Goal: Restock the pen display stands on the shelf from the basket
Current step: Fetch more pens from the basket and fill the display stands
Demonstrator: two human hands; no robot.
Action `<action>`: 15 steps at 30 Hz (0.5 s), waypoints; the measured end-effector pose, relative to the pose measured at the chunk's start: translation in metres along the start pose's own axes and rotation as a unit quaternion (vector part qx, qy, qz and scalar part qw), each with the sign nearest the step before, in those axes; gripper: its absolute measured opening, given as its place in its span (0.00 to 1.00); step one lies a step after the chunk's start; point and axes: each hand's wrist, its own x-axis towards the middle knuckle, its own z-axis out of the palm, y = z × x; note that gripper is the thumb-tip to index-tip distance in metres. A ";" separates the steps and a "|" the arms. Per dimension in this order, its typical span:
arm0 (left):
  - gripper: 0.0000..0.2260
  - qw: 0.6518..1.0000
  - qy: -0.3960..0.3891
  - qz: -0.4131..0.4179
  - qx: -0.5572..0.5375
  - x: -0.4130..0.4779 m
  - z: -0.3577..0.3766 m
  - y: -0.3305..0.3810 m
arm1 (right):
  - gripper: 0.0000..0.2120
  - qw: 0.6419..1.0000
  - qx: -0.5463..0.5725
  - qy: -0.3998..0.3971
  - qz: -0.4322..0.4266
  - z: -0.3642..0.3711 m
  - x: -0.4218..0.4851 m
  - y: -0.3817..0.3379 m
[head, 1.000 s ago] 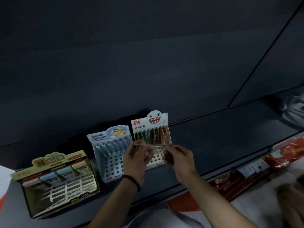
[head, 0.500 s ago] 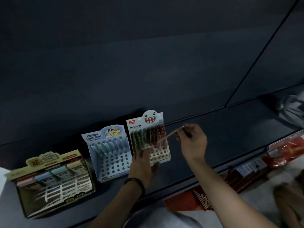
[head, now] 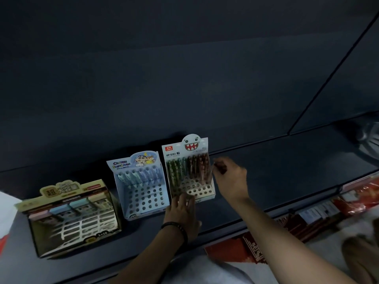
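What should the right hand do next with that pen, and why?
Probably push the pen down into a free hole at the right end of the monster stand: the right hand pinches it there, and the left hand rests on the stand's front edge.

one view: head cam, wide-angle, sits above the front edge of the shelf (head: 287,171), faces forward and down. close in: forearms enter from the bottom edge, left hand (head: 182,210) and right hand (head: 231,179) land mid-frame. display stands (head: 141,187) lower left, dark back panel (head: 184,78) fills the top half. frame rolled, shelf line climbs to the right
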 end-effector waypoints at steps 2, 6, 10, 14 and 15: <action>0.36 1.000 0.001 -0.002 0.003 0.000 0.002 -0.001 | 0.02 0.998 -0.035 -0.044 -0.016 0.006 0.000 0.004; 0.35 1.000 0.007 -0.009 0.012 0.002 0.003 -0.002 | 0.06 0.992 -0.079 -0.095 -0.020 0.013 -0.002 0.008; 0.31 1.000 0.012 -0.012 0.006 0.001 0.000 0.000 | 0.11 0.991 -0.070 -0.109 -0.019 0.002 -0.001 0.001; 0.27 1.000 0.018 -0.016 0.006 -0.009 -0.002 0.007 | 0.18 0.992 -0.039 -0.117 0.028 -0.021 -0.015 0.001; 0.25 1.000 0.023 -0.011 0.013 -0.011 -0.002 0.011 | 0.16 0.991 -0.039 -0.122 0.045 -0.027 -0.020 0.005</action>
